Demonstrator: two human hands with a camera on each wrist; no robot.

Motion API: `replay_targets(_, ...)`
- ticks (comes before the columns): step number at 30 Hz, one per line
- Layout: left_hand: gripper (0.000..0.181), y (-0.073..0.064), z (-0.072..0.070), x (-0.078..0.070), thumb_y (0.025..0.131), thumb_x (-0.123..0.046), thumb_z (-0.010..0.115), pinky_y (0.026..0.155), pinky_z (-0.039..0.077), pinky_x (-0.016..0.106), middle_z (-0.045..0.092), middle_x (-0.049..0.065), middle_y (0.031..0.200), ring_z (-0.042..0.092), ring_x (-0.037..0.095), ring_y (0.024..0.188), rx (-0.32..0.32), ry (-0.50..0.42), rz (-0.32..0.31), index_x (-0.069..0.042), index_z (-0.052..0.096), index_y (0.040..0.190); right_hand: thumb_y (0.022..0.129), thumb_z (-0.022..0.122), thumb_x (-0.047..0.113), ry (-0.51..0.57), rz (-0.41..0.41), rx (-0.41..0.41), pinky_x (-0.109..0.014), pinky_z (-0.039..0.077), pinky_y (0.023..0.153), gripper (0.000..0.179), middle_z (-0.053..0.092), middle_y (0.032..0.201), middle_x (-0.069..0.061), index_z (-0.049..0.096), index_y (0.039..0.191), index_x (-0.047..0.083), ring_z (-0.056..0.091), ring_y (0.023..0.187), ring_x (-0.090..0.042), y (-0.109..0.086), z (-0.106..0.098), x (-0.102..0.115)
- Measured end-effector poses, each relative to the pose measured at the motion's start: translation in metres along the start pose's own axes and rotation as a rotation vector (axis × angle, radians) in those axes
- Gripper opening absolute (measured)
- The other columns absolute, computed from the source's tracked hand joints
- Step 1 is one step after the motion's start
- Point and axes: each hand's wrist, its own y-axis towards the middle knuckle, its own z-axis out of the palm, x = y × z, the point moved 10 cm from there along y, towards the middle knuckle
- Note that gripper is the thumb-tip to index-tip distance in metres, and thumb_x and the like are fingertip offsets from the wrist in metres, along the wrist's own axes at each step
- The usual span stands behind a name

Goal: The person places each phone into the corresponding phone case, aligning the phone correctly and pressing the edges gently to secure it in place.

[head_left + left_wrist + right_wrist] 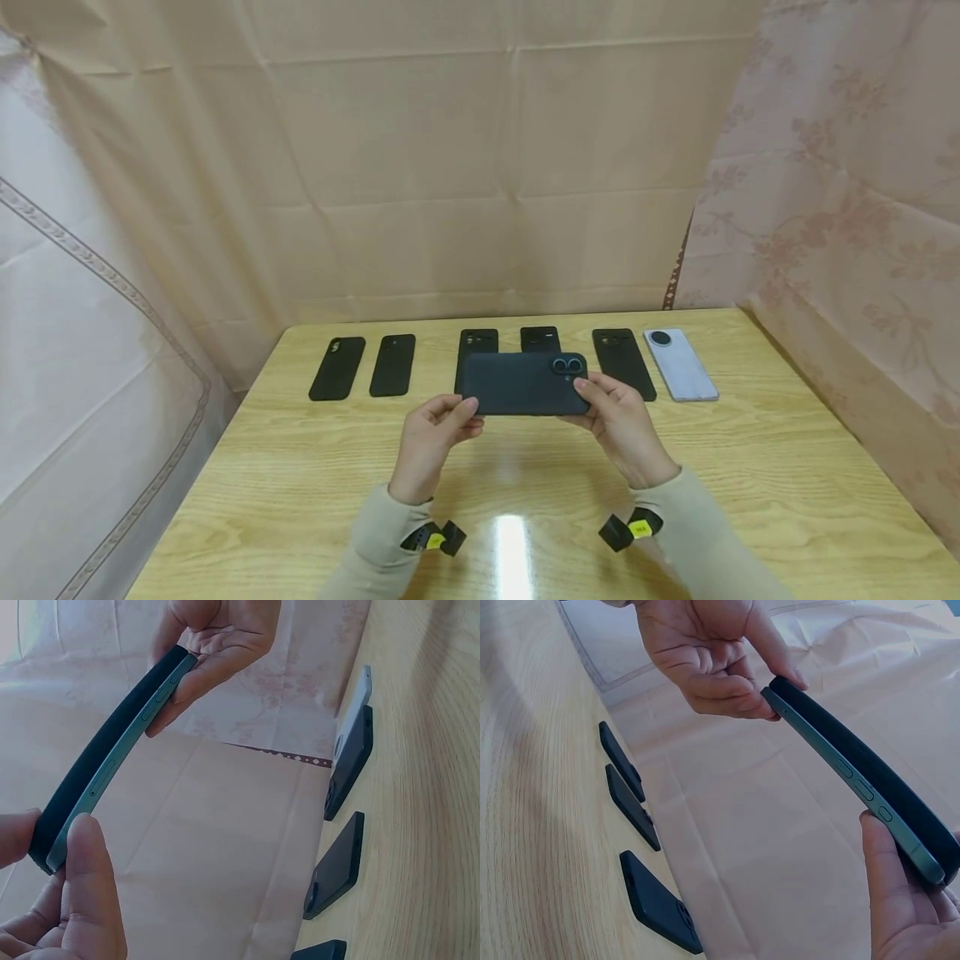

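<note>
Above the table, both hands hold a phone (124, 760) with a green metal edge and a dark phone case (517, 387) lying along its back. Two lenses show through the case's camera opening in the head view. The wrist views show a narrow dark gap between phone and case along the side, so the case is not flush there. My left hand (435, 437) pinches the left end between thumb and fingers. My right hand (626, 425) pinches the camera end, its thumb beside the lenses. The phone's screen side is hidden in the head view.
Along the wooden table's (300, 483) back lie several dark phones or cases, including one at far left (337, 368), its neighbour (392, 365) and one at right (624, 364). A pale phone (686, 367) ends the row. Curtains (450, 167) hang behind.
</note>
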Motion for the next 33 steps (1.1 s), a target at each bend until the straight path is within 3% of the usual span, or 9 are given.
replay_targets(11,0.029,-0.0022,-0.0007,-0.0025,0.087,-0.015,0.074,0.078,0.061,0.030,0.072,0.007,0.086,0.072,0.013,0.077,-0.006,0.048,-0.006,0.006,0.064,0.105,0.100,0.058,0.018,-0.002,0.004,0.004,-0.031,0.059,0.082,0.013,0.076,0.092,0.004,0.070,0.098,0.013,0.074,0.085,-0.010,-0.0009,0.0004,0.0022)
replay_targets(20,0.019,-0.0040,-0.0007,-0.0032,0.089,-0.005,0.070,0.075,0.061,0.029,0.071,0.001,0.080,0.071,0.011,0.073,-0.010,0.008,-0.006,0.006,0.064,0.103,0.100,0.058,0.020,-0.016,0.037,-0.007,-0.030,0.059,0.082,0.016,0.076,0.095,0.002,0.068,0.106,0.009,0.074,0.085,-0.011,-0.0009,-0.0006,-0.0010)
replay_targets(33,0.015,-0.0033,0.0017,-0.0006,0.090,-0.009,0.070,0.078,0.060,0.029,0.069,0.000,0.081,0.070,0.012,0.075,0.026,-0.035,-0.006,0.000,0.062,0.099,0.100,0.058,0.020,-0.015,0.037,-0.005,-0.030,0.059,0.082,0.018,0.076,0.097,0.002,0.067,0.109,0.007,0.074,0.087,-0.012,-0.0017,-0.0001,-0.0004)
